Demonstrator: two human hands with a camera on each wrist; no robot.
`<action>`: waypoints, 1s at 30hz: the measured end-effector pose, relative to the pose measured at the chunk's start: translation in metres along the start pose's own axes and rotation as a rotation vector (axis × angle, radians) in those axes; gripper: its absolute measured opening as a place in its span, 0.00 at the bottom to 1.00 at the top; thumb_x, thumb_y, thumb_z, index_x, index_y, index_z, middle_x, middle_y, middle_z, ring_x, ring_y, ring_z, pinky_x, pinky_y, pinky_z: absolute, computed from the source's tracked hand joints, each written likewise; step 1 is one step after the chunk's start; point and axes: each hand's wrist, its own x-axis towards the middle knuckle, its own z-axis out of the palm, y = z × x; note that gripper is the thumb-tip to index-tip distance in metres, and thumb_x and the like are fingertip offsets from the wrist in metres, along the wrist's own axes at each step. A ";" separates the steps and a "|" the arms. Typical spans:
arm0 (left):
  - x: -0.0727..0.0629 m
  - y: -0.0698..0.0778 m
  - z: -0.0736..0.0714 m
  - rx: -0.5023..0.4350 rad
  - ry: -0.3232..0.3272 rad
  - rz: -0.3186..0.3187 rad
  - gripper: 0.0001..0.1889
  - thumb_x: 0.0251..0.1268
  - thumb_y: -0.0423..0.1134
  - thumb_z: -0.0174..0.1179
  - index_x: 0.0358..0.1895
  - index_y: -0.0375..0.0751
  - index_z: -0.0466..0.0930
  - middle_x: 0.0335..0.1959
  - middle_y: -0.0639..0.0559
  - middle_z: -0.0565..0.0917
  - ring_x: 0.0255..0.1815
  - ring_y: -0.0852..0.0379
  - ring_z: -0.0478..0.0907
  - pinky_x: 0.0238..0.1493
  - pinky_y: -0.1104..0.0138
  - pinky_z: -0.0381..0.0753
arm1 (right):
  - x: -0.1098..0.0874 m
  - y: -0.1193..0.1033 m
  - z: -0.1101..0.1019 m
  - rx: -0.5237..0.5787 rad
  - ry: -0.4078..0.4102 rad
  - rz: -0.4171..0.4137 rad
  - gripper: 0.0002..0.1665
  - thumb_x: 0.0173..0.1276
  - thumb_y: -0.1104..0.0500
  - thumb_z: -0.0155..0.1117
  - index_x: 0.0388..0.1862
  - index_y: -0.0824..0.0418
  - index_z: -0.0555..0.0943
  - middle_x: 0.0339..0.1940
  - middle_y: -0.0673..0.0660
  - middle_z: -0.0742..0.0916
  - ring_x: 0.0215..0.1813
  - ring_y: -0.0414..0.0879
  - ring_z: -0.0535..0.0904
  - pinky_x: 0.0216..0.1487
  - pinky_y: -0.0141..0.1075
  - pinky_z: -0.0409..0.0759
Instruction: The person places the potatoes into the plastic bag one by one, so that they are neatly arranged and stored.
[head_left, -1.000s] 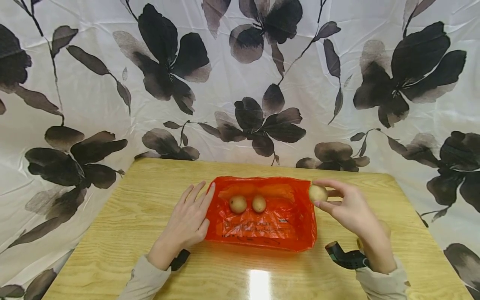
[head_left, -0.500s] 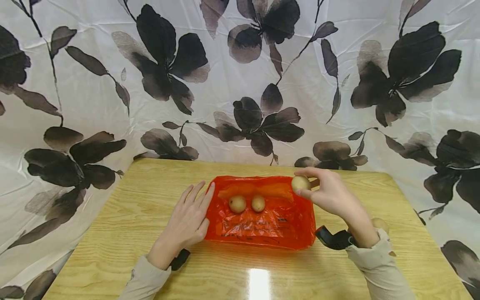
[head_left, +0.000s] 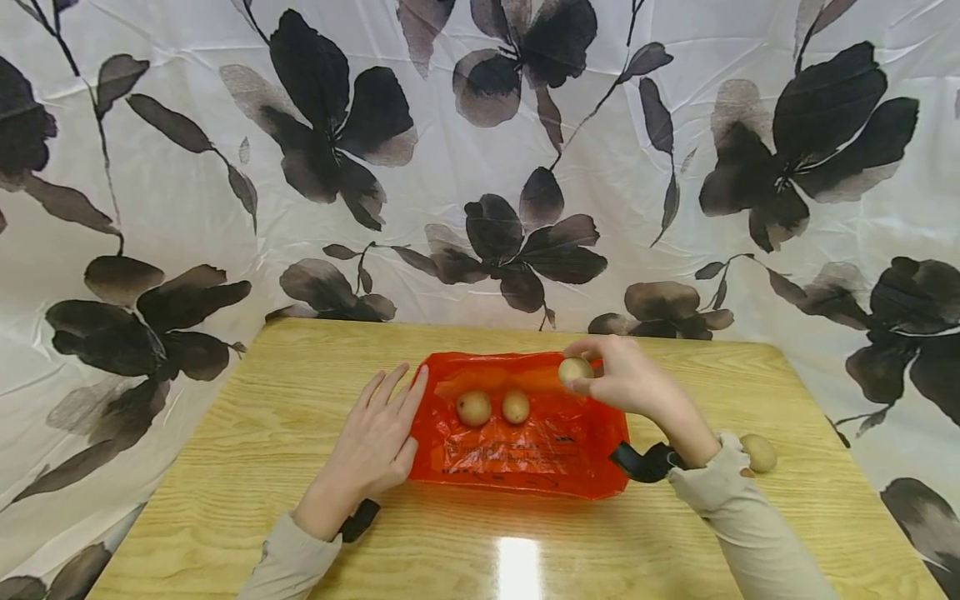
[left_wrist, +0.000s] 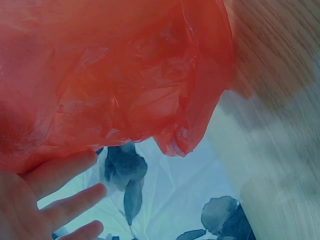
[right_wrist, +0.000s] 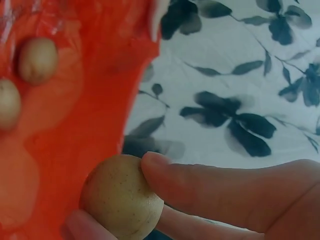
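A red plastic bag (head_left: pixel 525 483) is spread open in a box shape on the table, and two potatoes (head_left: pixel 474 409) lie side by side in it. My right hand (head_left: pixel 630 375) pinches another potato (right_wrist: pixel 122 197) between thumb and fingers above the bag's far right part. On the bag's left side rests my left hand (head_left: pixel 378 442), its fingers straight and slightly spread. Up close in the left wrist view, those fingers (left_wrist: pixel 65 172) lie along the edge of the red plastic.
One more potato (head_left: pixel 759 453) sits on the wooden table (head_left: pixel 300 367) to the right, beside my right sleeve. A floral cloth (head_left: pixel 420 167) hangs behind the table's far edge. Each wrist carries a dark camera strap (head_left: pixel 645 462).
My right hand has carried its potato leftward, from the bag's right edge to above its inside. The potato on the right of the table has come into fuller view. My left hand stays put.
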 end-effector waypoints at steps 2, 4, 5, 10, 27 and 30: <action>0.000 0.000 0.000 0.001 0.001 0.000 0.37 0.52 0.37 0.42 0.71 0.26 0.64 0.57 0.38 0.81 0.70 0.37 0.65 0.70 0.44 0.60 | 0.004 0.000 0.004 -0.011 -0.020 -0.005 0.22 0.59 0.63 0.70 0.53 0.69 0.82 0.46 0.65 0.85 0.44 0.56 0.81 0.42 0.45 0.79; 0.000 0.000 0.000 0.001 0.001 0.000 0.37 0.52 0.37 0.42 0.71 0.26 0.64 0.57 0.38 0.81 0.70 0.37 0.65 0.70 0.44 0.60 | 0.008 0.000 0.008 -0.013 -0.047 -0.004 0.22 0.58 0.63 0.70 0.52 0.69 0.82 0.42 0.63 0.84 0.41 0.55 0.79 0.40 0.43 0.77; 0.000 0.000 -0.001 0.001 0.001 0.000 0.37 0.52 0.37 0.43 0.71 0.26 0.64 0.57 0.38 0.81 0.70 0.37 0.65 0.70 0.44 0.60 | 0.011 0.000 0.010 -0.019 -0.060 -0.004 0.22 0.58 0.63 0.70 0.52 0.70 0.82 0.41 0.63 0.84 0.40 0.54 0.78 0.39 0.42 0.76; 0.000 0.000 -0.001 0.003 -0.005 0.000 0.37 0.52 0.37 0.43 0.71 0.26 0.64 0.57 0.38 0.81 0.70 0.37 0.65 0.70 0.44 0.59 | 0.022 0.000 0.020 -0.053 -0.113 0.007 0.22 0.57 0.64 0.70 0.50 0.71 0.82 0.34 0.58 0.84 0.34 0.50 0.74 0.36 0.38 0.72; 0.000 0.001 0.001 -0.002 -0.012 0.001 0.37 0.52 0.37 0.43 0.71 0.26 0.63 0.56 0.38 0.81 0.71 0.38 0.63 0.71 0.44 0.58 | 0.049 0.014 0.054 -0.122 -0.193 0.137 0.09 0.50 0.68 0.58 0.31 0.64 0.83 0.27 0.54 0.78 0.26 0.48 0.68 0.27 0.36 0.64; 0.000 0.001 0.001 -0.003 -0.013 0.003 0.37 0.53 0.37 0.43 0.71 0.26 0.63 0.56 0.38 0.81 0.71 0.38 0.63 0.71 0.45 0.58 | 0.053 0.014 0.060 -0.147 -0.208 0.168 0.08 0.48 0.69 0.55 0.16 0.59 0.72 0.18 0.50 0.66 0.21 0.44 0.56 0.23 0.34 0.54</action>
